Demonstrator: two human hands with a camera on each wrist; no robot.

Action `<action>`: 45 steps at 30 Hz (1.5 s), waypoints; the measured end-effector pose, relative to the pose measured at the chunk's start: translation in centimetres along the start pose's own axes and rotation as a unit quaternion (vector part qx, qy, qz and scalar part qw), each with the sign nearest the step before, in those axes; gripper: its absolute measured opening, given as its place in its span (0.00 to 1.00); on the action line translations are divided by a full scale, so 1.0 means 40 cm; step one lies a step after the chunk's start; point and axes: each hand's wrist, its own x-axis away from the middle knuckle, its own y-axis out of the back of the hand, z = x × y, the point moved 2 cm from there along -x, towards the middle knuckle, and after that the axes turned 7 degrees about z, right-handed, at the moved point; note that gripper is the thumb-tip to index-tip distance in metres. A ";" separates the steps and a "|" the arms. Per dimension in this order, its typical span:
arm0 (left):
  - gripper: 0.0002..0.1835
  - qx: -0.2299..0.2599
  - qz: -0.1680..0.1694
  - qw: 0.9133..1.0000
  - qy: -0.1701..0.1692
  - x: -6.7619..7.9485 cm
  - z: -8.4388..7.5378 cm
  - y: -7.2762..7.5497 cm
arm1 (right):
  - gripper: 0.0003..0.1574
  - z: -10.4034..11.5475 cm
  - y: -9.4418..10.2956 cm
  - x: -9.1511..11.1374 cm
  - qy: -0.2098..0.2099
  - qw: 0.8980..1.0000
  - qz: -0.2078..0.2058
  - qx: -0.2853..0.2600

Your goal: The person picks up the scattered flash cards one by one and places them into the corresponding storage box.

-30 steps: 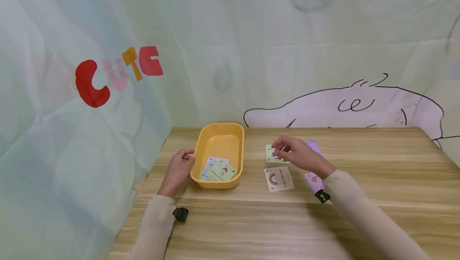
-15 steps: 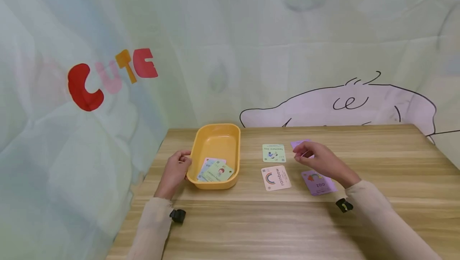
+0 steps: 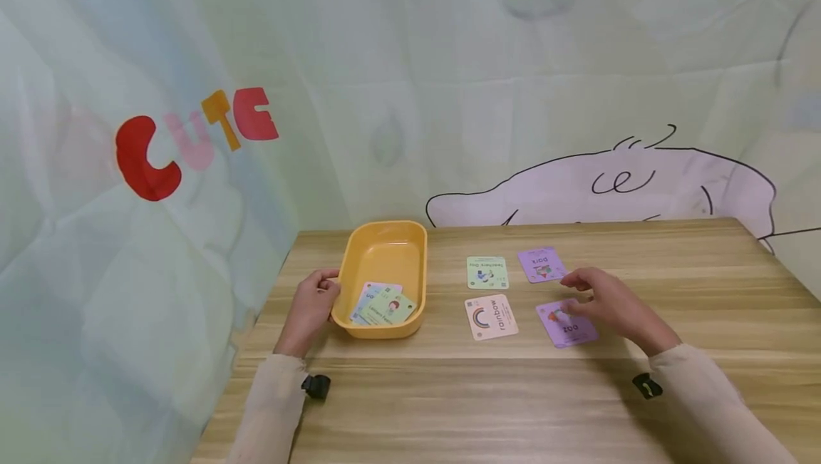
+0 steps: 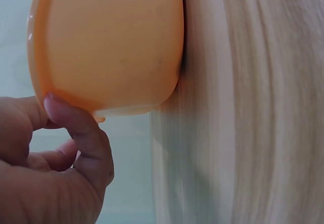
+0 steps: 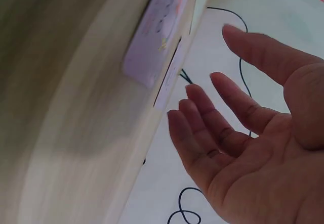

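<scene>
My left hand [image 3: 313,307] pinches the left rim of a yellow plastic tray [image 3: 388,257]; in the left wrist view, thumb and fingers meet at that rim. Inside the tray lie a green picture card [image 3: 393,308] and pink and blue cards under it. My right hand [image 3: 612,307] hovers at the right with its fingers spread loosely and nothing in them. Its thumb overlaps the purple zoo card [image 3: 569,332], and its fingertips are close to the purple park card [image 3: 539,262]. The right wrist view shows the palm [image 5: 273,168] bare.
Between tray and right hand, a green Teachers' Day card [image 3: 487,274] lies on the wooden table [image 3: 449,407] behind a beige rainbow card [image 3: 492,317]. A printed curtain [image 3: 359,129] stands along the table's back and left sides.
My right hand has moved right and a little nearer, from over the Teachers' Day card to beside the purple cards, uncovering them. The left hand stays on the tray rim.
</scene>
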 end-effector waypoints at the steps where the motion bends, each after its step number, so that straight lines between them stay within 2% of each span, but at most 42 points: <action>1: 0.20 0.000 0.000 1.000 0.000 0.000 0.000 0.000 | 0.29 -0.004 -0.001 0.004 -0.005 1.000 0.004 0.002; 3: 0.20 0.000 0.001 1.000 0.002 -0.001 -0.001 0.000 | 0.33 -0.012 -0.006 0.011 -0.011 1.000 0.009 0.012; 7: 0.20 0.002 0.003 1.000 0.002 0.000 0.000 0.000 | 0.41 -0.025 -0.022 0.018 0.002 0.999 0.008 0.052; 10: 0.20 0.001 0.006 1.000 0.000 0.001 0.000 0.000 | 0.43 -0.032 -0.034 0.018 0.013 0.997 -0.003 0.080; 14: 0.21 -0.002 0.007 1.000 -0.002 0.003 0.000 0.000 | 0.40 -0.034 -0.042 0.017 0.018 0.995 -0.018 0.095; 24: 0.21 -0.005 0.007 1.000 -0.003 0.005 0.001 -0.001 | 0.37 -0.023 -0.043 0.014 0.012 0.994 0.004 0.110; 31: 0.21 -0.007 0.006 1.000 -0.003 0.003 -0.001 0.001 | 0.36 -0.012 -0.038 0.002 -0.016 0.994 0.016 0.104; 38: 0.21 -0.009 0.005 1.000 0.002 0.000 -0.003 0.003 | 0.38 -0.019 -0.029 -0.007 -0.003 0.995 0.018 0.102; 45: 0.21 -0.008 0.007 1.000 0.012 0.002 -0.003 0.003 | 0.37 -0.039 -0.028 -0.019 -0.004 0.995 0.026 0.094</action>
